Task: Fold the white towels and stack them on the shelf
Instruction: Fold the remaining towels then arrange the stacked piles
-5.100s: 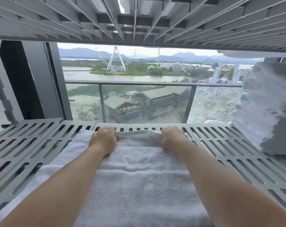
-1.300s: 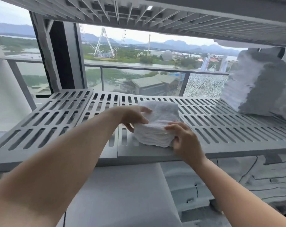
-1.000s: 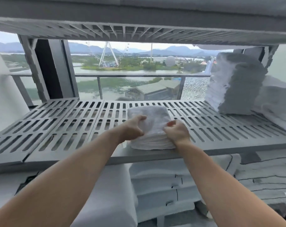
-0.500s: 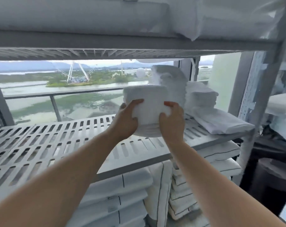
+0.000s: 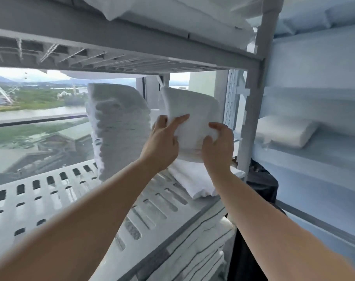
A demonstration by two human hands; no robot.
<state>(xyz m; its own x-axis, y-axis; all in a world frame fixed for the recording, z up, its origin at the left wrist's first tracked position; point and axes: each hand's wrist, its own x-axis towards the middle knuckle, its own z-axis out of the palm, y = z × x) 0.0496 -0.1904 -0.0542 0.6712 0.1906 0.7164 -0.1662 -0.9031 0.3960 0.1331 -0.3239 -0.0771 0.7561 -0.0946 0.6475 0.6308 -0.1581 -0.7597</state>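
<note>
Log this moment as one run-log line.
step: stacking | left hand: grips folded towel | right hand: grips folded towel | position: over low pile, contact unclear, right of tall stack

both hands hold a thick folded white terry towel point(image 5: 192, 116) up above the slotted grey plastic shelf point(image 5: 40, 201), near its right end. the left hand point(image 5: 162, 145) grips the towel's left edge, the right hand point(image 5: 218, 147) its lower right corner. just left stands a tall stack of folded white towels point(image 5: 119, 130). a flat folded white cloth point(image 5: 192, 181) lies on the shelf beneath the held towel, beside the grey upright post point(image 5: 253, 118).
</note>
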